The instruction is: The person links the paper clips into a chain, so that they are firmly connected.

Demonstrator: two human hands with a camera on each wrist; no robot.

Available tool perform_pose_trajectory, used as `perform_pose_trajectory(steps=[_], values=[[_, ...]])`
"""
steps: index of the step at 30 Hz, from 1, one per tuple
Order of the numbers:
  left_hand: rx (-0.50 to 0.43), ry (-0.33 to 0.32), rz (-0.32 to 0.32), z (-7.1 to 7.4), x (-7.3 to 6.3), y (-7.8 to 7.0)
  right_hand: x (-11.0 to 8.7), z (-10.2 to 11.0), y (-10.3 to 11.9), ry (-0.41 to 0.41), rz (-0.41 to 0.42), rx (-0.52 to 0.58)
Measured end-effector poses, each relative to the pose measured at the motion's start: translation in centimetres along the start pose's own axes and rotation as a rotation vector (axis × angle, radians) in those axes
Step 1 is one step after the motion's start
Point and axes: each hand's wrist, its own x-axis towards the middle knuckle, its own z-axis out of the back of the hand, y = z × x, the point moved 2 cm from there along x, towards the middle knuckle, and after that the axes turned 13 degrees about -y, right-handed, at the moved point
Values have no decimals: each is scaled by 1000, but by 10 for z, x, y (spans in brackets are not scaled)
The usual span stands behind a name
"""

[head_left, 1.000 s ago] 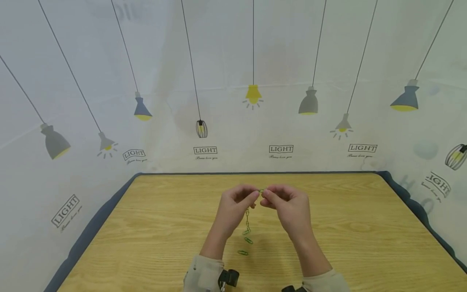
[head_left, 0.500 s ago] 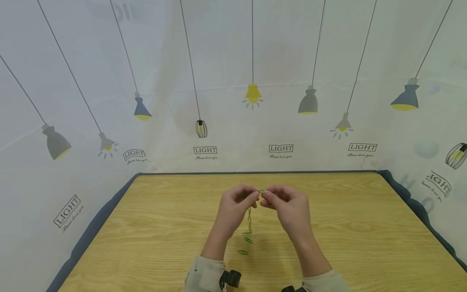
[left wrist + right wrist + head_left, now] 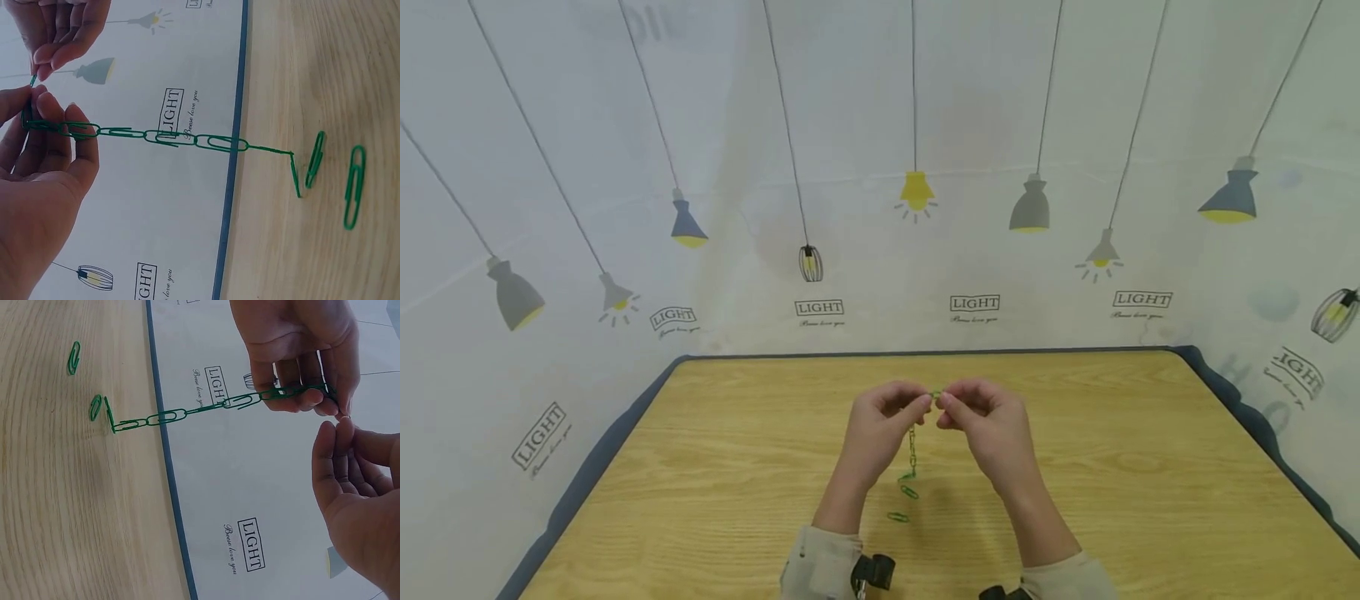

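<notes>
Above the middle of the table, my left hand (image 3: 880, 425) pinches the upper end of a chain of green paper clips (image 3: 169, 136) between thumb and fingers. The chain runs across the left fingers and hangs down, its lowest clip bent off at an angle beside the tabletop. Close to the left fingertips, my right hand (image 3: 992, 429) pinches a green paper clip (image 3: 33, 80), mostly hidden by the fingers. Whether that clip is linked to the chain cannot be seen. Two loose green paper clips, a nearer one (image 3: 898, 517) and a farther one (image 3: 909, 492), lie below the hands.
The wooden table (image 3: 1135, 467) has a dark blue edging (image 3: 925, 354) along its back and sides. Behind it rises a white cloth backdrop (image 3: 865, 108) printed with lamps. A black strap mount (image 3: 874, 572) sits at the left sleeve.
Both hands stay almost in place, fingertips together. The hanging chain has swung slightly to the right, and its lowest clip has turned. The loose clips have not moved on the table.
</notes>
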Motion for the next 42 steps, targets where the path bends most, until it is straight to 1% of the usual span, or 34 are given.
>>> perform_pose_trajectory(steps=[5, 9, 13, 16, 19, 21, 25, 27, 32, 38, 40, 42], values=[[1, -11, -11, 0, 2, 3, 1, 1, -4, 34, -2, -33], [5, -14, -5, -1, 3, 3, 0, 1, -6, 44, 0, -56], [20, -47, 0, -1, 5, 4, 0, 1, -8, 71, 1, -66], [17, -85, 15, 1, 7, 5, -1, -1, -11, 104, -5, -106], [5, -121, 40, 3, 7, 7, -2, -3, -16, 173, 0, -190], [1, -139, 49, 4, 8, 9, -2, -6, -19, 238, 11, -258], [-17, -162, 50, 6, 8, 12, -2, -9, -30, 377, 31, -384], [-21, -169, 47, 8, 8, 14, -3, -10, -36, 436, 46, -428], [-33, -187, 45, 11, 9, 18, -3, -11, -51, 548, 61, -462], [-27, -200, 33, 13, 9, 23, -5, -12, -59, 680, 7, -510], [-21, -200, 37, 14, 9, 24, -6, -13, -60, 710, 0, -531], [-19, -203, 44, 13, 8, 25, -7, -14, -61, 724, 14, -550]])
